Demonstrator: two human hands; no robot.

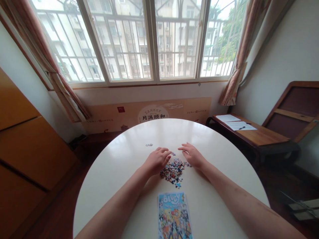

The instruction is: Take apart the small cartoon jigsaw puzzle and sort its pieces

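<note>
Between the fingers of your left hand and right hand, a puzzle pile on the desk
Your left fingers curve loosely apart, right ones spread; no pinch visible. The pieces look light, stiff, probably easily creased: take opposite edges.

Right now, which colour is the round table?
The round table is white, clearest in the head view.

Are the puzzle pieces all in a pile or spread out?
Mostly piled: the puzzle pieces crowd together in one heap on the white table, with a few lying apart.
</note>
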